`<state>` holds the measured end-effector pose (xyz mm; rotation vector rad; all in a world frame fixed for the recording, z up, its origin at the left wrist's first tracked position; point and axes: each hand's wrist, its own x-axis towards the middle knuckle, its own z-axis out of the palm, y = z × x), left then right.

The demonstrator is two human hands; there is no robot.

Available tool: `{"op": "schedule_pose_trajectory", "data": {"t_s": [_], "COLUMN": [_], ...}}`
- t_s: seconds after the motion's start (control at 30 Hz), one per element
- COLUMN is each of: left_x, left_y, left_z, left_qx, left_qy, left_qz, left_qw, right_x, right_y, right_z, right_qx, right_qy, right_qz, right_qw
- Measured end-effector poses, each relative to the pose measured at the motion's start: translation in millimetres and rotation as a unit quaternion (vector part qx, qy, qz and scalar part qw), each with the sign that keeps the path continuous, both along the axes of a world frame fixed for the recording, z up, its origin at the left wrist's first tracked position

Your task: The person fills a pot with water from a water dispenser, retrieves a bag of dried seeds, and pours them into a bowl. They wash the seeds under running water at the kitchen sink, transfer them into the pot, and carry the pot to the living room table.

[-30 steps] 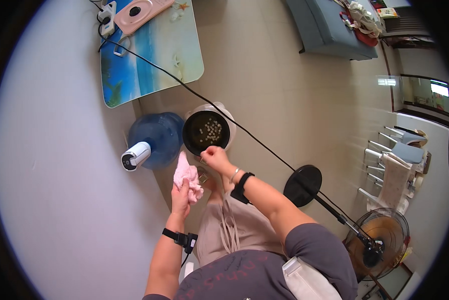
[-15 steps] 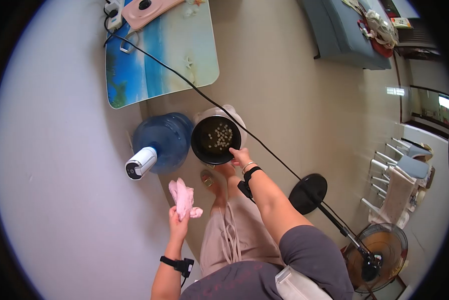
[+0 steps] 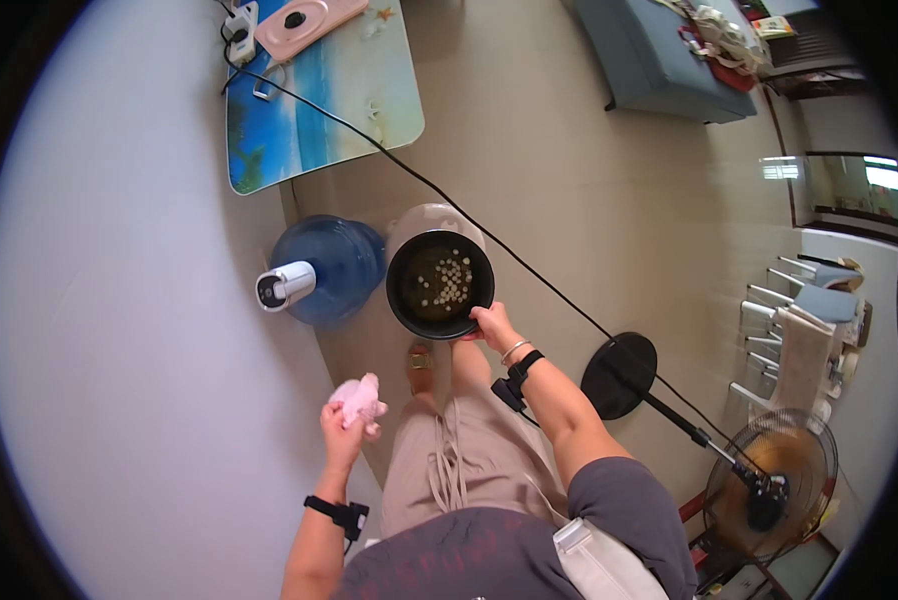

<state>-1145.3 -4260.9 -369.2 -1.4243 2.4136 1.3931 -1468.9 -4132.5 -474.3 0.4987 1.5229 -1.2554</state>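
A pink cloth (image 3: 359, 400) is bunched in my left hand (image 3: 340, 432), held low near the wall. My right hand (image 3: 493, 328) grips the rim of a black pot (image 3: 405, 296) at its lower right edge. Liquid and several small pale round pieces (image 3: 453, 282) show inside the pot. Behind and partly under the pot, in view, is a pale round stool or bin (image 3: 431, 216); whether they touch I cannot tell.
Left of the pot stands a blue water bottle (image 3: 335, 262) with a white pump (image 3: 287, 286). A black cable (image 3: 509, 266) crosses from the beach-print table (image 3: 349, 120) towards a fan (image 3: 769, 484). Its round base (image 3: 619, 376) stands right.
The pot in my right hand has shifted slightly down, showing more of the pale object behind it. My left hand has moved slightly left, and the pink cloth is more bunched.
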Motion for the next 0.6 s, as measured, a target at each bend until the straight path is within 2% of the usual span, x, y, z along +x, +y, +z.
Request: {"op": "schedule_pose_trajectory", "data": {"t_s": [0.03,0.07,0.17,0.27,0.33,0.4,0.43,0.47,0.53,0.6], "left_x": [-7.8,-14.9,-17.0,-43.8,-75.5,-89.4,-91.7,-99.1,-112.5,-116.3], "left_y": [-8.0,-14.4,-23.6,-20.4,-7.9,3.7,4.7,18.4,53.9,91.8], "left_z": [14.3,29.2,46.4,99.9,159.1,182.9,171.6,186.9,227.8,256.3], "left_qx": [0.146,0.29,0.27,0.268,0.312,0.42,0.388,0.388,0.549,0.545], "left_qy": [0.044,0.085,0.149,0.177,0.231,0.209,0.162,0.163,0.09,0.084], "left_qz": [0.079,0.151,0.097,0.08,0.011,-0.076,-0.173,-0.196,-0.192,-0.271], "left_qw": [0.985,0.941,0.946,0.944,0.921,0.88,0.89,0.886,0.809,0.789], "right_x": [8.5,16.8,42.4,68.3,85.5,102.3,111.8,121.0,139.1,156.0], "right_y": [10.2,22.3,63.8,112.3,143.5,178.9,196.2,212.9,245.7,278.7], "right_z": [23.1,49.8,136.5,220.6,270.4,314.2,331.8,348.2,376.9,400.5], "right_qx": [-0.009,-0.012,-0.01,-0.002,-0.004,0.014,0.001,0.001,-0.011,-0.01], "right_qy": [0.019,0.029,0.027,0.053,0.084,0.109,0.124,0.134,0.153,0.183], "right_qz": [-0.013,-0.021,-0.034,-0.031,-0.054,-0.03,-0.04,-0.06,-0.07,-0.104], "right_qw": [1.0,0.999,0.999,0.998,0.995,0.993,0.991,0.989,0.986,0.977]}}
